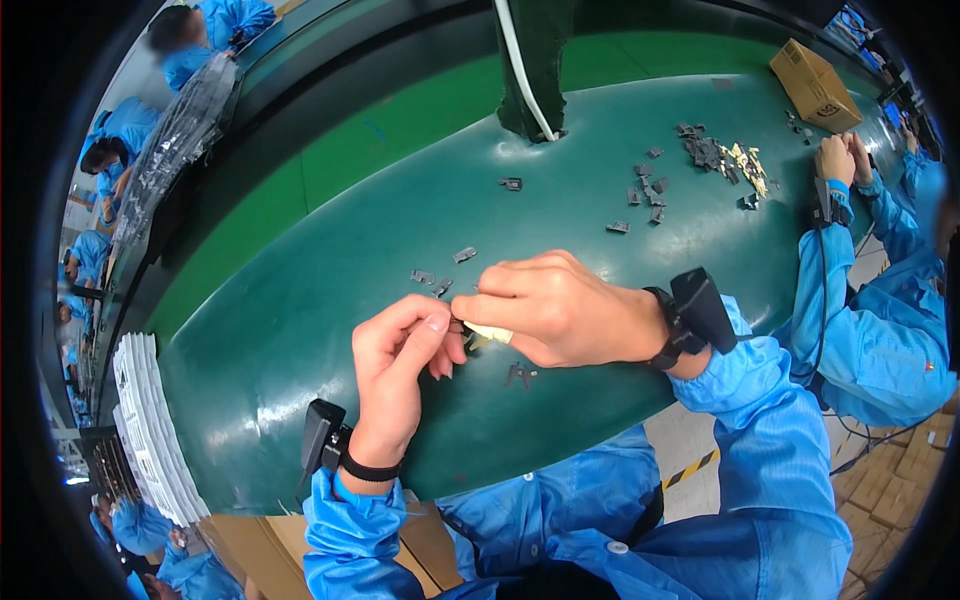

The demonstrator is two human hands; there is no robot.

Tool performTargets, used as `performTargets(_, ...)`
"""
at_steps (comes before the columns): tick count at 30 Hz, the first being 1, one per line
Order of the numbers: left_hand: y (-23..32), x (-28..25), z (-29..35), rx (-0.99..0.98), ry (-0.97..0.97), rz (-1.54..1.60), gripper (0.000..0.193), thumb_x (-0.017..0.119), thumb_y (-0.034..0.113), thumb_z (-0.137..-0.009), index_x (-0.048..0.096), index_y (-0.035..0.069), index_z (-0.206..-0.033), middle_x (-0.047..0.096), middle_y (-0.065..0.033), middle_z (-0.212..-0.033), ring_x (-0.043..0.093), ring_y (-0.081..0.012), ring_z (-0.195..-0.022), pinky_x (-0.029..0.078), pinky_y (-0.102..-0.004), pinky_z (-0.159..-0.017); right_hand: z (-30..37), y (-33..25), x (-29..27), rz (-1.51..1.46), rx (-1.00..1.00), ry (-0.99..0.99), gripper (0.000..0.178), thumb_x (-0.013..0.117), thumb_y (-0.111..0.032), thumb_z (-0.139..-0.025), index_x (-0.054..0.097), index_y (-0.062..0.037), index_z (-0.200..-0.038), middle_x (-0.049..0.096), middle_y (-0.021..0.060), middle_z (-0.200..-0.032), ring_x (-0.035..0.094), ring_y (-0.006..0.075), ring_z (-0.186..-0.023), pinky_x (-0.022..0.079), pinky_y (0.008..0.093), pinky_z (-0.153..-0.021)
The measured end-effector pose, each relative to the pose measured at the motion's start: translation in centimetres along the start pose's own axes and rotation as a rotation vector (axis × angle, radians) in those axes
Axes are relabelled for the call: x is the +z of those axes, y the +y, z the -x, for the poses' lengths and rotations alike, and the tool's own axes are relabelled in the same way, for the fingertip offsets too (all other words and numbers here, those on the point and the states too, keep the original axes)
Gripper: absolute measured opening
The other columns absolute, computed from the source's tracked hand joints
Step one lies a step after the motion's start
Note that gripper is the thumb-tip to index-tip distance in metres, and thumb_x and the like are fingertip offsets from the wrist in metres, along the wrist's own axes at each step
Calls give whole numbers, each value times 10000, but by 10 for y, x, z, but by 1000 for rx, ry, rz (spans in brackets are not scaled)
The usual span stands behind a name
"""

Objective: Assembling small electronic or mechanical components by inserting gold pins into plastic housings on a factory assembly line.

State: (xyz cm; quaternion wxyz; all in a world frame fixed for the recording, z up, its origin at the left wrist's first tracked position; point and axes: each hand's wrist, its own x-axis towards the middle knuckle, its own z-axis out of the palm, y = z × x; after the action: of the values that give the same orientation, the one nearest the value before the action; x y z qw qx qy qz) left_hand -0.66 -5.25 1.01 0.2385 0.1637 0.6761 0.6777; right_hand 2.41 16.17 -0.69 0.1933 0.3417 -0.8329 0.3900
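Yellow piece [490, 333]: I'm pinching w/ R hand [555, 310], poss. dropping it under fingers [507, 280] if grip's loosening
L hand [390, 350]: pinching dark bit [457, 326], mostly hidden

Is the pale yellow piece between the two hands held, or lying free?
Held, it appears: the pale yellow piece shows beneath the bent fingers of the right hand, close to the left hand.

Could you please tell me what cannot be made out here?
Head view: outline of the pale yellow piece, partly under the right hand.
Head view: anything the left hand holds, hidden by its fingers.
Head view: count of heaped dark parts, too small and overlapping.
Head view: the co-worker at right, cut off by dark rim.
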Motion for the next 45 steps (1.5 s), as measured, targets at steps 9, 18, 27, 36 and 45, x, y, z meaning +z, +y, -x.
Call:
performTargets(9, 1, 4, 1, 22, 35, 70, 141, 588, 108, -956, 628, -22, -921, 649, -97, -725, 581, -120, -601, 441, -239, -540, -3, -1, -3, 81, 64, 123, 288, 670, -4, -773, 652, 4, -1060, 592, 123, -763, 645, 264, -658, 520, 376, -546)
performTargets(18, -8, 10, 2, 251, 28, -292, 124, 584, 78, -992, 639, -32, -977, 658, -67, -770, 586, -90, -668, 458, -216, -596, -10, 1, -16, -885, 681, -50, 109, 625, -55, -923, 641, 53, -916, 654, 58, -745, 638, 92, -612, 520, 232, -532)
performTargets(27, -3, 6, 2, 270, 125, -351, 112, 554, 57, -1003, 625, -29, -998, 654, -56, -773, 576, -85, -673, 458, -218, -610, -9, 3, -19, -909, 659, 61, 90, 597, -48, -942, 613, 37, -918, 625, 41, -740, 624, 85, -606, 506, 234, -512)
performTargets(36, -7, 14, 3, 320, 62, -437, 137, 549, 77, -1013, 626, -36, -1030, 650, -53, -770, 572, -82, -675, 459, -221, -618, -5, 4, -15, -831, 619, -87, 112, 645, -78, -954, 626, 27, -987, 661, 62, -825, 653, 110, -676, 529, 238, -568)
performTargets(45, -18, 14, -10, 465, 157, -878, 136, 650, 24, -915, 627, 19, -1049, 523, -25, -607, 516, -109, -525, 373, -269, -501, -11, 20, -22, -827, 738, 383, 60, 611, -6, -925, 619, 53, -933, 653, 79, -770, 630, 103, -584, 462, 230, -464)
